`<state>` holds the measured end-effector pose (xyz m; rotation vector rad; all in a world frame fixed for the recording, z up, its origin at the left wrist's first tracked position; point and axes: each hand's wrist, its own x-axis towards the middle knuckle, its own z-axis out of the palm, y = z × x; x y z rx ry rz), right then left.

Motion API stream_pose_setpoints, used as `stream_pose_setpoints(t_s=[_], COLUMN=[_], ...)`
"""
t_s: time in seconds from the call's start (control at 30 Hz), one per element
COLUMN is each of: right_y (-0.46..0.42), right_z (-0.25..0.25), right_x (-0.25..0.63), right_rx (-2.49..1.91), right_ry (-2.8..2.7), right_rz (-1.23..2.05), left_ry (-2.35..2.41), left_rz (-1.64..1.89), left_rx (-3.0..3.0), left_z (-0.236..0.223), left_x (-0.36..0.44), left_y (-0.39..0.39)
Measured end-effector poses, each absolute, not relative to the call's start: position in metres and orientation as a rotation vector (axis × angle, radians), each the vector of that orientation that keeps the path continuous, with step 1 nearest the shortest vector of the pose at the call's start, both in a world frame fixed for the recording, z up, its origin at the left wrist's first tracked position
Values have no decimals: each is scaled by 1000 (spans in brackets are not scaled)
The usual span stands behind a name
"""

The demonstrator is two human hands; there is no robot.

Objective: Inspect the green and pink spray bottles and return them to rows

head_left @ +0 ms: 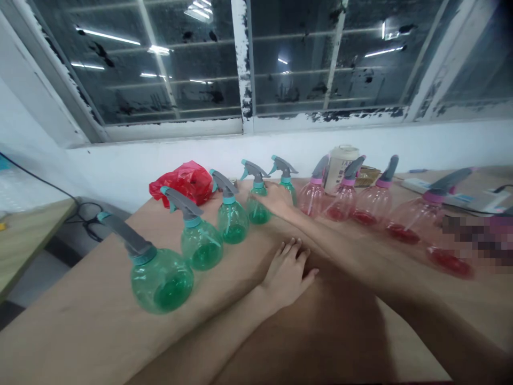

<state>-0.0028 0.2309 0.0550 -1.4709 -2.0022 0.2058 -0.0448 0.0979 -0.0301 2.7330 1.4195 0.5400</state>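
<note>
My right hand (280, 200) reaches to the back of the row and is closed around the side of a green spray bottle (259, 216), one digit across its front. Another green spray bottle (289, 188) stands just behind that hand, partly hidden by it. My left hand (289, 274) lies palm down on the table, fingers spread, holding nothing. More green bottles line up toward the front left: one (233, 223), a second (202, 248) and the nearest one (162, 280). Each has a grey and teal trigger head and some liquid showing at the bottom.
Several pink spray bottles (372, 206) form a row on the right. Behind stand a red plastic bag (184, 183) and a pale container (340, 166). A power strip (476, 198) lies at the right. The wooden table (92, 310) meets a white wall under windows.
</note>
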Motion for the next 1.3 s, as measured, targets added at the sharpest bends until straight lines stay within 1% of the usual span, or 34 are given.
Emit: stream_pose_setpoints(t_s=[0.13, 0.3, 0.4, 0.5, 0.57, 0.73, 0.83, 0.9, 0.97, 1.17, 1.3], right_y=[230, 211, 192, 170, 155, 130, 122, 118, 113, 112, 128], right_z=[54, 56, 56, 53, 50, 41, 37, 36, 35, 39, 49], right_x=[0, 25, 46, 70, 87, 138, 170, 187, 199, 202, 194], right_rx=[-1470, -1478, -1516, -1513, -1504, -1525, -1487, -1389, -1308, -1081, -982], right_ry=[-2059, -2118, -2146, -2156, -2142, -2101, -2084, -2085, -2047, -1749, -1639], right_rz=[219, 161, 143, 91, 39, -50, -57, 9, 141, 729, 911], left_ry=[1427, 1421, 1258, 961, 846, 827, 899, 1003, 1121, 1332, 1355], left_rz=[508, 451, 441, 496, 551, 732, 789, 822, 848, 853, 831], left_rx=[2753, 2783, 2816, 2837, 2822, 2715, 2664, 2620, 2559, 2408, 2367], left_z=[-29, -24, -20, -17, -17, -12, -10, -11, -12, -11, -9], left_x=[-45, -44, -38, -29, -25, -29, -34, -35, -35, -36, -36], left_y=[98, 95, 83, 68, 62, 69, 77, 81, 85, 94, 94])
